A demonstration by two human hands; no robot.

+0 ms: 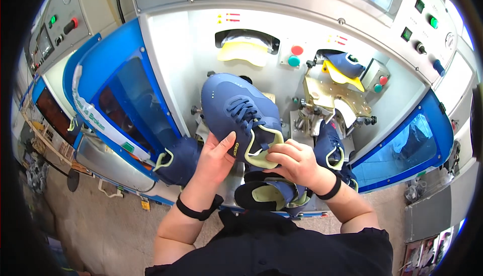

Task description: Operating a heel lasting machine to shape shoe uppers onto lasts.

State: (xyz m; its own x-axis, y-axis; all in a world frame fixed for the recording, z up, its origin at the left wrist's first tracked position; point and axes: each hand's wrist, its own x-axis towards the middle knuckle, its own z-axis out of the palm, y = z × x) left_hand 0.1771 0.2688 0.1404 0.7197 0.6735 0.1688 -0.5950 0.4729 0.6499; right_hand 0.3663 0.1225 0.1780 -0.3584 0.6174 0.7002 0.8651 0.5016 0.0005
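A navy shoe upper (226, 95) with dark laces and a pale green lining is held up in front of me, its toe pointing away. My left hand (217, 155) grips its left side, thumb on the outer face. The fingers of my right hand (294, 159) pinch the pale green collar at the heel opening. Whether a sole is attached underneath is hidden. Just below my hands lie more navy and pale green shoe pieces (271, 194). Another navy shoe upper (180, 163) rests left of my left wrist, and one more (329, 145) stands to the right of my right hand.
A machine bay faces me, with a yellow pad (244, 52) at left and a metal clamp fixture (334, 97) at right, where a navy upper (344, 65) sits on a yellow pad. Red and green buttons (296, 55) lie between. Blue-framed doors (128, 95) flank the bay.
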